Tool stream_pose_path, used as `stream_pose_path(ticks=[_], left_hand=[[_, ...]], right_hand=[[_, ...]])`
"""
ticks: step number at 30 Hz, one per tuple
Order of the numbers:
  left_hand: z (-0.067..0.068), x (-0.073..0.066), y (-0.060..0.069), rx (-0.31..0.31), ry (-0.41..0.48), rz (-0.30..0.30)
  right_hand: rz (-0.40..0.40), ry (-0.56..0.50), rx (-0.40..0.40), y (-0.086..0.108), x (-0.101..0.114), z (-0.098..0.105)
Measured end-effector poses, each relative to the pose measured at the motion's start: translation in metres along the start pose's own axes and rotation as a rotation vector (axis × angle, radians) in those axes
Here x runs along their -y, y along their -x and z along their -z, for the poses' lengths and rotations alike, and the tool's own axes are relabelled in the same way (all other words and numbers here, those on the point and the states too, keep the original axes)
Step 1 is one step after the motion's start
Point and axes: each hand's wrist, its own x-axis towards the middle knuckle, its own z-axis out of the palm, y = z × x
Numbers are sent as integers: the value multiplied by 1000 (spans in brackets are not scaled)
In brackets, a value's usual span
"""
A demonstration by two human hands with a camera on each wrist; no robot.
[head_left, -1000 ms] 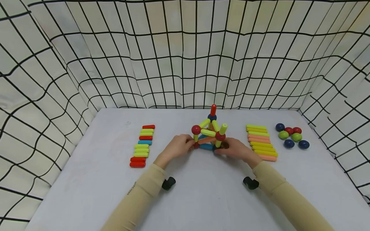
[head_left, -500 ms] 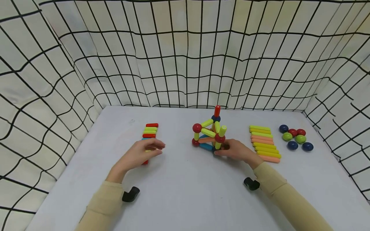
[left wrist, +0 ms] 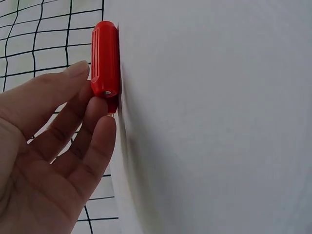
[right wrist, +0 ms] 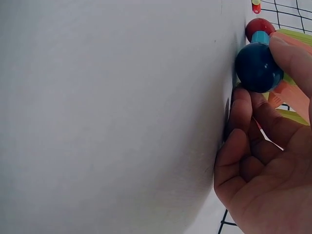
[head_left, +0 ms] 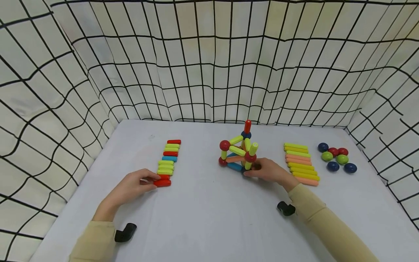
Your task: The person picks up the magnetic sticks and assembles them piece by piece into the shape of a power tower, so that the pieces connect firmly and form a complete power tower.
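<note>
My left hand (head_left: 132, 185) is at the near end of the left column of magnetic rods. Its thumb and fingers pinch the left end of the nearest red magnetic rod (left wrist: 105, 58), which lies on the table. Another red rod (head_left: 164, 177) lies just behind it. My right hand (head_left: 270, 170) holds the dark blue ball (right wrist: 258, 67) at the near right base corner of a magnetic rod-and-ball structure (head_left: 236, 150), thumb on one side and fingers on the other. The structure stands on the table with red balls, lime, blue and orange rods, and an upright red rod on top.
To the right lies a column of longer yellow, lime and orange rods (head_left: 301, 164). Beyond it sit several loose blue, red and green balls (head_left: 333, 166). More short rods (head_left: 170, 158) stretch away from my left hand. Black netting over white cloth (head_left: 209, 72) encloses the table (head_left: 203, 214).
My left hand has let go of the structure's left red base ball and moved left and nearer to the red rods. The right hand keeps its hold at the structure's base.
</note>
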Motion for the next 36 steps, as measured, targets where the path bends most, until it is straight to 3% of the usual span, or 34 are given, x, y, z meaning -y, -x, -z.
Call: stream_pose_path(ticks=[5,10,14,17,23,26,30,36], left_hand=[[-9,-12,-10,28,-119,-17],[-16,-29,-16,72,-221,30],[-19,-37,-17,50,-226,-25],[-22,-43,-24,26,-122,-72],[-29,-75,-55,2,270,-11],[-36,-94,-74,-49,423,-24],[-50,-113,-100,-112,541,-68],[-69,-131,-130,-156,643,-60]], right_hand=[[0,-8,-7,1,-2,0],[2,-15,-6,4,-1,1],[1,-23,-6,5,-2,0],[-1,-20,-9,5,-2,0],[14,-20,-18,3,-2,0],[21,-25,-17,2,-3,-2],[3,-33,-19,1,-3,-2],[3,-48,-19,1,-1,-2]])
